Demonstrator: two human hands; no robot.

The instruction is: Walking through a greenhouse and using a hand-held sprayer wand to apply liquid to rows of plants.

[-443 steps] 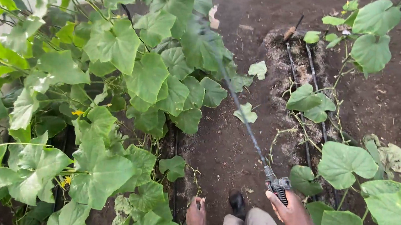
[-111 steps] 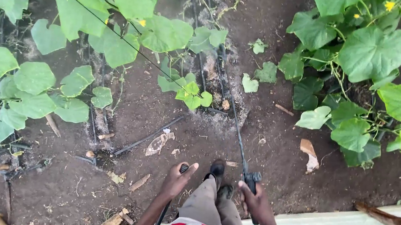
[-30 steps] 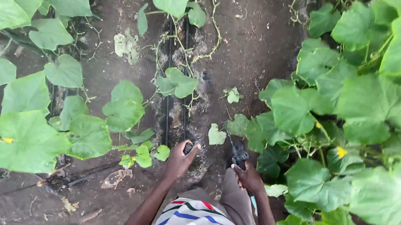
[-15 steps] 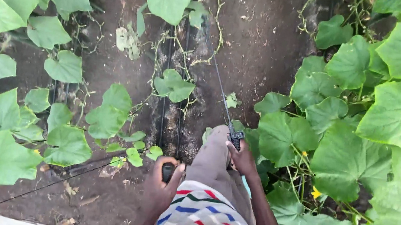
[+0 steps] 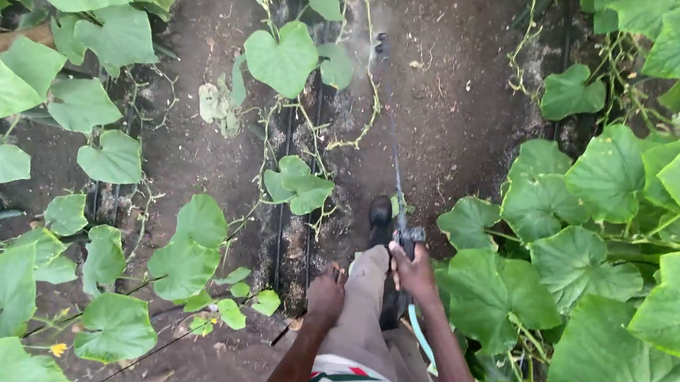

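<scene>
My right hand (image 5: 414, 269) grips the handle of a thin sprayer wand (image 5: 391, 150) that points away from me over dark soil; a fine mist shows at its far tip. A pale green hose (image 5: 423, 341) runs back from the handle beside my arm. My left hand (image 5: 326, 294) is closed around a small dark handle at my hip; what it belongs to is hidden. Below the hands are my grey trousers, a striped shirt and one dark shoe (image 5: 380, 214) stepping forward.
Broad-leaved vine plants (image 5: 634, 233) crowd the right side and more leafy vines (image 5: 43, 97) spread on the left. Black drip lines (image 5: 286, 176) run along the soil path between them. A few yellow flowers sit low among the leaves.
I have walked forward along the path; the plants slid back past me. The wand stays pointed ahead in my right hand, and the left hand stays closed at my hip.
</scene>
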